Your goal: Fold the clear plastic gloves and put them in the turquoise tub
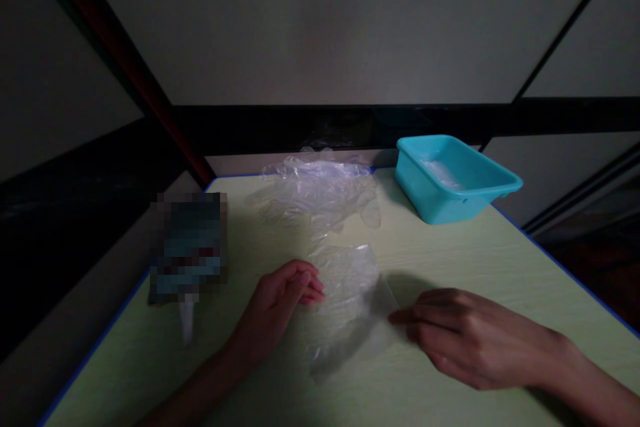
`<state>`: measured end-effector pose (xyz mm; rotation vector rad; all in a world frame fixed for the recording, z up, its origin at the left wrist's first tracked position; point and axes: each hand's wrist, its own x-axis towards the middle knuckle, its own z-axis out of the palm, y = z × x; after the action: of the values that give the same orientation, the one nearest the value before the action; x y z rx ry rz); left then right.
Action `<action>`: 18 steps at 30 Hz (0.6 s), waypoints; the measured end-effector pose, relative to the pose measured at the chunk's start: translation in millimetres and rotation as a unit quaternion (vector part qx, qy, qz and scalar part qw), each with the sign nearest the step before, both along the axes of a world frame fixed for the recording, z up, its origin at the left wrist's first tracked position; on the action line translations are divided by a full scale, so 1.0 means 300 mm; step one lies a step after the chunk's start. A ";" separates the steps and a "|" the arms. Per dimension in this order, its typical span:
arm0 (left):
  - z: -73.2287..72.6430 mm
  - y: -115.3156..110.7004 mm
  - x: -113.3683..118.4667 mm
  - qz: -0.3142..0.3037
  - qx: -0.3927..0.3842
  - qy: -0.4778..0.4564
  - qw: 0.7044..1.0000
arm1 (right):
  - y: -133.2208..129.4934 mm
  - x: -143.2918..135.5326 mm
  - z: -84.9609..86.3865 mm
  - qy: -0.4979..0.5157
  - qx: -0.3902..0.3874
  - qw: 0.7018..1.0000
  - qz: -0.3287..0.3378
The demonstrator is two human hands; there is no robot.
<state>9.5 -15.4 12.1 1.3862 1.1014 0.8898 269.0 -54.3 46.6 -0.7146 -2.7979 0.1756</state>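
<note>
A clear plastic sheet or bag (pixel 353 287) lies flat on the light green table between my hands. My right hand (pixel 455 330) has its fingers closed at the sheet's right edge, with the forefinger and thumb tips on it. At the sheet's left side, my left hand (pixel 285 297) is half curled, its fingertips bent together near the edge; whether they hold any of the film is too hard to see. A crumpled heap of clear plastic, which looks like thin gloves (pixel 325 190), lies farther back.
A turquoise basket (pixel 435 207) with some clear plastic inside stands at the table's back right corner. A blurred-out dark packet (pixel 187 247) with a white piece under it lies at the left edge. Pale panels rise behind the table (pixel 515 280).
</note>
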 end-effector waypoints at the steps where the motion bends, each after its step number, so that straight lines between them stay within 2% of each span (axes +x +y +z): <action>1: 0.001 0.000 0.001 0.000 0.000 0.000 1.000 | 0.006 0.001 -0.004 0.000 0.000 1.000 0.009; 7: 0.004 -0.003 0.005 0.005 0.003 0.003 1.000 | 0.048 0.002 -0.042 -0.034 0.029 0.998 0.036; 11: 0.002 -0.001 0.005 0.003 0.001 0.001 1.000 | 0.070 0.003 -0.066 -0.002 0.051 0.999 0.012; 18: 0.007 -0.002 0.008 0.005 -0.006 -0.002 1.000 | 0.102 0.004 -0.089 0.050 0.022 0.998 0.019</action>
<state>11.9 -16.0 14.0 1.3689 1.1095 0.8906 270.1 -23.7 19.9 -0.6244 -2.7116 0.1510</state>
